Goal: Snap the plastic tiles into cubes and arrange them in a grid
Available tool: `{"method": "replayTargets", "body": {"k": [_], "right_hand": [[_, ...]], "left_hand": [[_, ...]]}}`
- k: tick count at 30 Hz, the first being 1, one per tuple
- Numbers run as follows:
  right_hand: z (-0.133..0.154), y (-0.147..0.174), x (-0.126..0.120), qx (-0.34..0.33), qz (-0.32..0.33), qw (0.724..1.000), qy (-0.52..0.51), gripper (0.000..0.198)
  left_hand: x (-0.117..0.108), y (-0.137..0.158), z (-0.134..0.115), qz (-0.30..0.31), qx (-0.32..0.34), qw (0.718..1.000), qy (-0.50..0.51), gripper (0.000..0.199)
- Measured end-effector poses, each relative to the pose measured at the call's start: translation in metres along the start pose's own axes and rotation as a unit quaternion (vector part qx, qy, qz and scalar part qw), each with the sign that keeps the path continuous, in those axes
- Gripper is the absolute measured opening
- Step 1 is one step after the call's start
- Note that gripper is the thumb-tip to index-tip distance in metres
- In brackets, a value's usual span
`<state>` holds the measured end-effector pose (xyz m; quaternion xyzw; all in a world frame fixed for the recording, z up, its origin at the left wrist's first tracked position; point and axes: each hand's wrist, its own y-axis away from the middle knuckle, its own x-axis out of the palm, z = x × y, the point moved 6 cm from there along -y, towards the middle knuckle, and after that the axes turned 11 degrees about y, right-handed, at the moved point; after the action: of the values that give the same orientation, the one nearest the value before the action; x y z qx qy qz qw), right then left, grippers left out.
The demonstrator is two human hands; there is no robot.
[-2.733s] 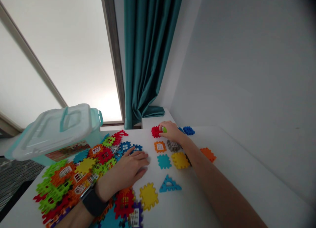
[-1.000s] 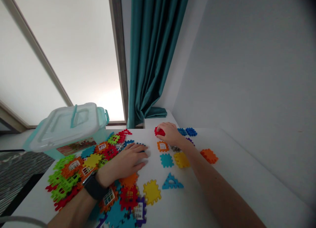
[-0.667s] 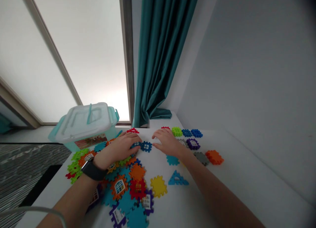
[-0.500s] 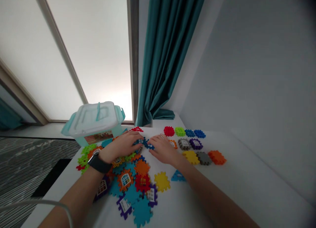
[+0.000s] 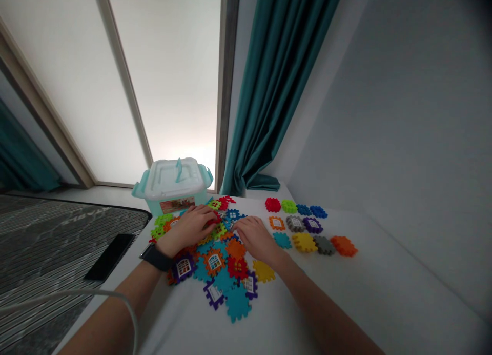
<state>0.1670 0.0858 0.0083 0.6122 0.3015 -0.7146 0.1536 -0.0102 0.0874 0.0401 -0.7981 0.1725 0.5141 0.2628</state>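
Note:
Toothed plastic building tiles lie in a loose multicoloured heap on the white table. My left hand [image 5: 192, 227], with a dark watch [image 5: 157, 257] on its wrist, rests over the heap with fingers stretched, beside red and lime tiles. Close to its right, my right hand [image 5: 255, 236] has its fingers together and bent at the heap's edge, near a blue window tile [image 5: 232, 215]; whatever they pinch is too small to make out. In front of the hands lie an orange window tile [image 5: 214, 262], a red tile [image 5: 237, 268] and a turquoise tile [image 5: 238, 302].
Rows of sorted tiles stand at the right, among them a red stack [image 5: 272, 204], a yellow stack [image 5: 304, 242] and an orange stack [image 5: 344, 245]. Behind the heap is a lidded plastic box [image 5: 177, 183]. A black phone [image 5: 109, 257] lies left; a white cable [image 5: 77, 292] crosses the lower left.
The view has shifted, so things appear further right. My left hand has drawn back slightly from the blue window tiles, and my right hand has moved a little nearer me.

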Motion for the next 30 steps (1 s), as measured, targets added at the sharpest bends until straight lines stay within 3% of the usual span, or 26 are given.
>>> {"method": "replayTargets", "body": {"k": [7, 14, 22, 30], "right_hand": [[0.04, 0.016, -0.002, -0.009, -0.003, 0.998, -0.059, 0.029], [0.055, 0.034, 0.016, 0.01, 0.021, 0.997, -0.068, 0.043], [0.051, 0.037, 0.014, 0.024, -0.005, 0.996, -0.081, 0.038], [0.041, 0.038, 0.014, 0.044, -0.069, 0.991, -0.105, 0.025]], "left_hand": [[0.007, 0.019, 0.015, -0.06, -0.048, 0.997, 0.02, 0.031], [0.025, 0.026, 0.019, -0.028, -0.082, 0.996, 0.002, 0.041], [0.031, 0.023, 0.003, -0.026, -0.063, 0.998, 0.017, 0.028], [0.031, 0.024, -0.001, -0.036, -0.038, 0.998, 0.042, 0.037]]}}
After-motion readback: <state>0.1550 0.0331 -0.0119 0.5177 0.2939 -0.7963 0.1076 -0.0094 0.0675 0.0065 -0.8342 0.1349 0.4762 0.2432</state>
